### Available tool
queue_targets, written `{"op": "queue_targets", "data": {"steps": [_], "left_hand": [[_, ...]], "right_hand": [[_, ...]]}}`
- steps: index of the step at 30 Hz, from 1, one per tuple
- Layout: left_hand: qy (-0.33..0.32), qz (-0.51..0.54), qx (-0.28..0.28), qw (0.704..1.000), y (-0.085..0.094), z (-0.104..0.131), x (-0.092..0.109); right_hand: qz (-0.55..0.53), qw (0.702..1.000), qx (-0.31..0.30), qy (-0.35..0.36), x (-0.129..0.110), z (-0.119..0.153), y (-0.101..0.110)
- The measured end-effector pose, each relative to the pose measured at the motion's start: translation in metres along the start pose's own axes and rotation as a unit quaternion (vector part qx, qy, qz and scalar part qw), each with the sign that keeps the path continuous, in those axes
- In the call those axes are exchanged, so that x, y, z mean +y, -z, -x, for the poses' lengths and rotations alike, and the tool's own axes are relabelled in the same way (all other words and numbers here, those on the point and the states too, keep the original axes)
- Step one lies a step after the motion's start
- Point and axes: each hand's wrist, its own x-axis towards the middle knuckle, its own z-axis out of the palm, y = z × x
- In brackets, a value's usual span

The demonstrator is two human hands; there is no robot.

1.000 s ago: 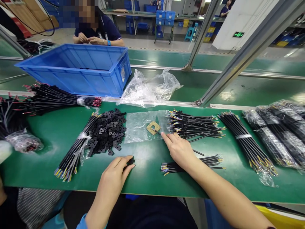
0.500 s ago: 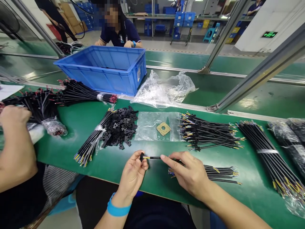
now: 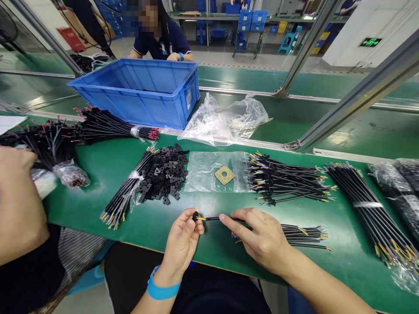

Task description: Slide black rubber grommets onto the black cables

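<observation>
Step in hand, by my reading: wire ends [image 3: 201, 218] meeting the small black piece [image 3: 195, 216]. Left hand [image 3: 182, 235] — fingertips pinched on that piece. Right hand [image 3: 262, 235] — curled about the black cable [image 3: 213, 218], index finger laid along it, thumb hidden. Both parts sit over the green surface [image 3: 153, 231], between my hands. Next move calls for steady alignment. Cable slender, round, smooth-sheathed; wire ends thin, yellow showing; piece dark, blocky.

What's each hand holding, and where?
Left hand: small black part, pinched at its edges by the fingertips. Right hand: black cable, by the sheath near the bared wires.
</observation>
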Motion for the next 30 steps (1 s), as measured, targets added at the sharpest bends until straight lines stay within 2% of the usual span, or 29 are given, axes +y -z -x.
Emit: {"op": "queue_targets", "data": {"steps": [4,11,16,19,21,25,30], "left_hand": [[-0.009,-0.034,0.002,0.999,-0.002,0.001,-0.001],[-0.041,-0.119,-0.007,0.992,-0.006,0.007,-0.006],[-0.078,-0.154,-0.036,0.984,-0.008,0.013,-0.008],[-0.1,-0.167,-0.053,0.979,-0.007,0.017,-0.003],[-0.131,-0.184,-0.081,0.971,-0.006,0.018,0.002],[-0.217,-0.222,-0.179,0.934,-0.007,0.019,0.01],[-0.272,-0.264,-0.209,0.901,-0.013,0.02,0.013]], "right_hand": [[0.021,1.0,0.002,0.007,0.0,0.0,0.004],[-0.005,1.0,-0.015,-0.004,-0.006,0.0,0.005],[-0.025,0.999,0.014,0.024,-0.011,-0.001,0.003],[-0.073,0.997,0.022,0.017,-0.014,-0.002,0.003],[-0.125,0.992,0.021,-0.007,-0.016,-0.003,0.003],[-0.236,0.971,-0.006,-0.047,-0.019,-0.007,0.004],[-0.299,0.952,-0.025,-0.066,-0.021,-0.007,0.004]]}}
